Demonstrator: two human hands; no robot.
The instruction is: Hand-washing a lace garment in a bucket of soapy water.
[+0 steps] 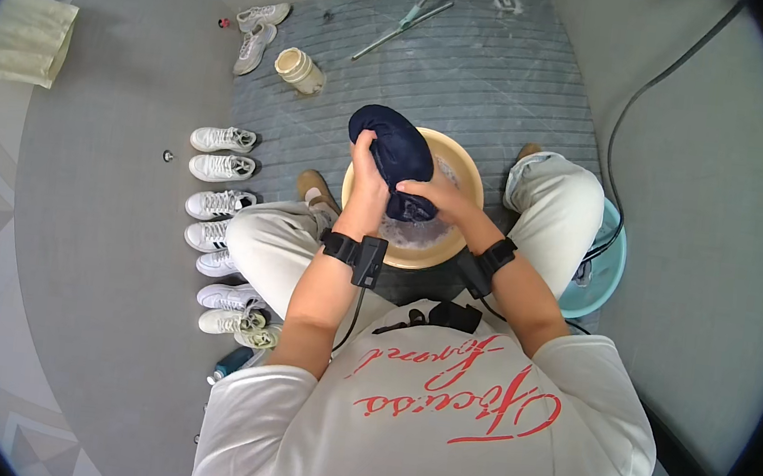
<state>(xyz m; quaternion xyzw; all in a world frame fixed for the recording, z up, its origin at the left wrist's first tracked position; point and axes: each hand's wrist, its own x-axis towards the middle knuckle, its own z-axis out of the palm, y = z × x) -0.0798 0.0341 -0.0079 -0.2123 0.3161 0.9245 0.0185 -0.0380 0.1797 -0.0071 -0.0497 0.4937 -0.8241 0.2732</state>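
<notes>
A dark navy fabric bundle (391, 145), rounded and puffed at its far end, is held up over a yellow plastic basin (471, 212). My left hand (367, 177) grips its left side, with the thumb laid across the cloth. On the near right side, my right hand (445, 194) clasps it too; some of its fingers are hidden behind the fabric. White foam clings to the bundle's lower end. Soapy water (417, 233) shows in the basin, which stands on the floor between my knees.
Several white sneakers (221, 167) line the left wall. Farther off are a pair of worn sneakers (255, 47), a cream plastic tub (304, 76) and a floor squeegee (403, 28). A light-blue basin (612, 262) stands by my right leg, beneath a dark hose (619, 137).
</notes>
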